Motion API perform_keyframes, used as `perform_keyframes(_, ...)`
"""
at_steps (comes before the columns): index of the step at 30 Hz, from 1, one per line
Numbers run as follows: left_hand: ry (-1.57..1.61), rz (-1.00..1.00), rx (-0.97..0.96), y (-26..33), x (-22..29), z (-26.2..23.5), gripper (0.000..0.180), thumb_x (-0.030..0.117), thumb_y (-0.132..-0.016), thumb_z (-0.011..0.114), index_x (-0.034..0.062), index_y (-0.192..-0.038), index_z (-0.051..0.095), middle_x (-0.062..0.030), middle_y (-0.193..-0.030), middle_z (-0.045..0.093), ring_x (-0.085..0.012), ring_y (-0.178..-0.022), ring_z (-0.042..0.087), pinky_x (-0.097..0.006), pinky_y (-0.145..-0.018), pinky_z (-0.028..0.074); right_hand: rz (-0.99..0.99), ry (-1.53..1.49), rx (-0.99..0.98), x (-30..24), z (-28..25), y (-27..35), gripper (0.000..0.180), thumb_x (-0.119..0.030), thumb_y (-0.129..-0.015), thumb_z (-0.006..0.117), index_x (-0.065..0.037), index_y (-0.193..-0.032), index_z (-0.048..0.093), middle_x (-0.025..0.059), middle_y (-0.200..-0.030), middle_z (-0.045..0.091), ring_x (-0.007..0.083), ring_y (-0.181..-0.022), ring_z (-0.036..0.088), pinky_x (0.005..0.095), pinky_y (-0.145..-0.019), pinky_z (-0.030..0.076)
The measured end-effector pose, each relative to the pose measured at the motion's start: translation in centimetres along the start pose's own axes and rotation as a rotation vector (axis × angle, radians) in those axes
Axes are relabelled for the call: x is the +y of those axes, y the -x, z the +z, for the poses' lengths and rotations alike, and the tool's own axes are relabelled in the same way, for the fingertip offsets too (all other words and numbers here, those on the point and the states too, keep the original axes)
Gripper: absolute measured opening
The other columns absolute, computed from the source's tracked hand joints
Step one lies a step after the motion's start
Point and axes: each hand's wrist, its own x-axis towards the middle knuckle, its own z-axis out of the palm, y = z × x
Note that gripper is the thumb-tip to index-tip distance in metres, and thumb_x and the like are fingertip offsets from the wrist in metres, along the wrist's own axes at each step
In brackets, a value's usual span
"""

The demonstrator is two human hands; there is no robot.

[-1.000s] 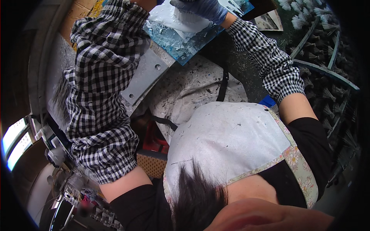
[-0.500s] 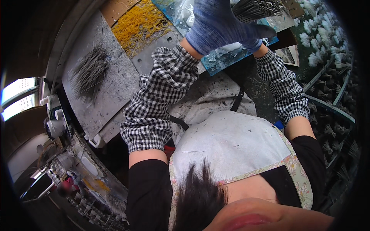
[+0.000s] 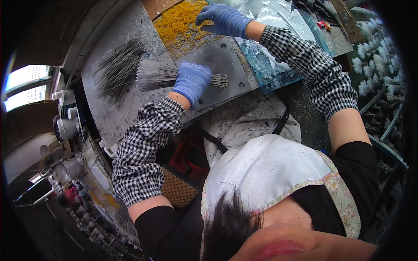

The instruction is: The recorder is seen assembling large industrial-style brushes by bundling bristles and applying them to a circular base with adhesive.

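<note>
The left hand (image 3: pixel 191 81) in blue knitted glove is closed around a bundle of thin grey wires (image 3: pixel 156 75), partly over a flat grey metal plate (image 3: pixel 228 54). Farther, the right hand (image 3: pixel 226 20), gloved likewise, is half open, seemingly empty, beside many small yellow rubber rings (image 3: pixel 176 24).

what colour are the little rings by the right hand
Yellow; the rings show best in the head view.

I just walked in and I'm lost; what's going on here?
The person's gloved left hand grips a bundle of thin grey wires across a metal plate. The gloved right hand, partly open, is by the yellow bands. A loose pile of similar wires lies left of the bundle.
</note>
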Motion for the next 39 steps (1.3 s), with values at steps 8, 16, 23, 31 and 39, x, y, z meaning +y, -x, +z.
perform_keyframes(8,0.732,-0.249,0.571,5.7,-3.1,-2.9,0.033,0.016,-0.085,0.080,0.0052,-0.114,0.069,-0.0161,-0.096,0.075,-0.0271,-0.086,0.075,-0.037,-0.079,0.059,0.061,0.173,-0.088,2.1,6.9,-10.0,0.019,-0.021,-0.081,0.067,-0.005,-0.080,0.077,0.0196,-0.075,0.072,0.0407,-0.074,0.072,0.0503,-0.070,0.058)
perform_keyframes(16,1.499,-0.360,0.834,7.7,-5.2,-4.5,0.015,0.010,-0.091,0.078,0.0037,-0.103,0.071,-0.0043,-0.090,0.074,-0.0111,-0.079,0.070,-0.028,-0.073,0.058,0.097,0.125,0.083,4.0,6.8,-9.9,0.015,-0.018,-0.084,0.065,-0.008,-0.075,0.071,0.0177,-0.075,0.071,0.0394,-0.071,0.070,0.0502,-0.064,0.054)
perform_keyframes(23,1.462,-0.282,0.919,7.8,-4.0,-6.3,0.014,0.010,-0.090,0.079,0.0029,-0.100,0.072,-0.0043,-0.086,0.075,-0.0119,-0.076,0.071,-0.028,-0.073,0.058,0.034,0.373,0.024,2.4,7.1,-10.1,0.015,-0.025,-0.092,0.069,-0.018,-0.100,0.079,0.0065,-0.095,0.075,0.0284,-0.094,0.073,0.0427,-0.083,0.059)
perform_keyframes(31,1.443,-0.379,0.979,9.3,-3.8,-6.7,0.015,0.010,-0.090,0.079,0.0026,-0.101,0.073,-0.0040,-0.086,0.074,-0.0116,-0.075,0.070,-0.027,-0.072,0.058,-0.013,0.328,0.112,1.6,4.3,-9.3,0.015,-0.016,-0.090,0.063,-0.011,-0.088,0.077,0.0108,-0.094,0.074,0.0327,-0.091,0.073,0.0454,-0.079,0.059)
perform_keyframes(39,1.390,-0.444,0.954,8.3,-5.6,-5.8,0.015,0.009,-0.091,0.079,0.0011,-0.103,0.073,-0.0057,-0.085,0.073,-0.0127,-0.072,0.070,-0.026,-0.069,0.059,-0.271,0.299,0.291,1.0,-0.1,-8.4,0.014,-0.020,-0.090,0.066,-0.012,-0.091,0.077,0.0103,-0.095,0.075,0.0307,-0.089,0.073,0.0437,-0.079,0.059)
